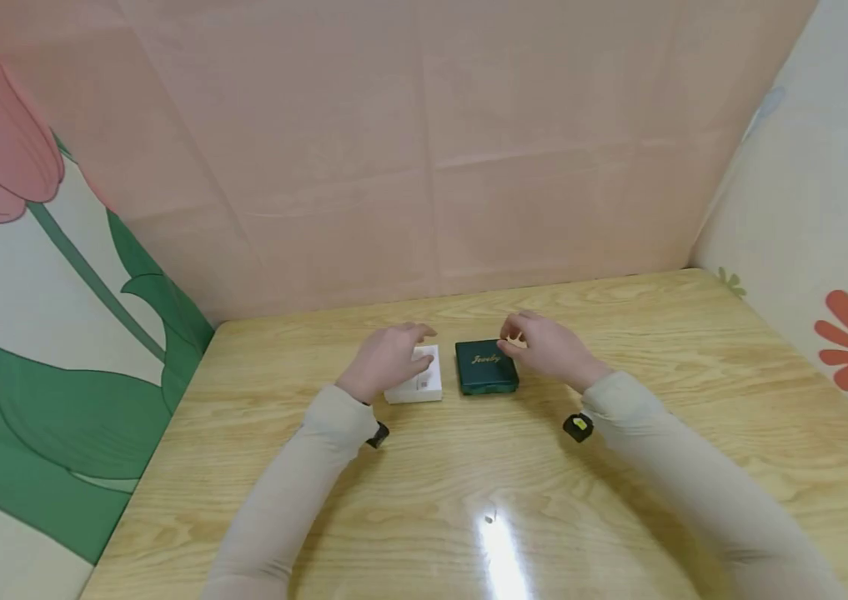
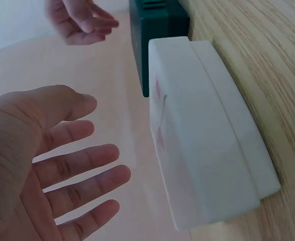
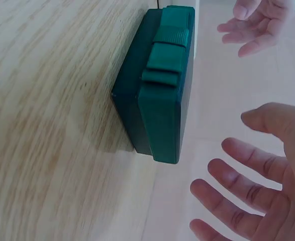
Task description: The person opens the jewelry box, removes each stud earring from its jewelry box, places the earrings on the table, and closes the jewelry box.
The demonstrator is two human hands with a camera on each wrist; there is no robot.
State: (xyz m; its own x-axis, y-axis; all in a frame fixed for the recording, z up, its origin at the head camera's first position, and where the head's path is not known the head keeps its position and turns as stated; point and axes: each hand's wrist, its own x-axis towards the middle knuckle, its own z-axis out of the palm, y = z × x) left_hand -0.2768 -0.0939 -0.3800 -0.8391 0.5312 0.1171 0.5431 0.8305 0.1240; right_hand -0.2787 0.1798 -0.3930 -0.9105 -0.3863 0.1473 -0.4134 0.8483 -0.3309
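A white lidded box (image 1: pixel 429 385) and a dark green jewelry box (image 1: pixel 478 377) with gold lettering lie side by side on the table, both lids down. My left hand (image 1: pixel 389 360) hovers over the white box, overlapping it in the head view; in the left wrist view its fingers (image 2: pixel 94 187) are spread and apart from the box. Over the right edge of the jewelry box is my right hand (image 1: pixel 549 348), holding nothing. Its fingers (image 3: pixel 232 198) are loosely bent and clear of the box in the right wrist view. A ribbed clasp (image 3: pixel 170 36) shows on the green box's front.
The wood-grain table (image 1: pixel 243 467) runs back to a pink cloth backdrop (image 1: pixel 424 150). A tiny object (image 1: pixel 490 518) lies near the front beside a bright reflection. Flower-printed panels (image 1: pixel 784 250) stand on both sides.
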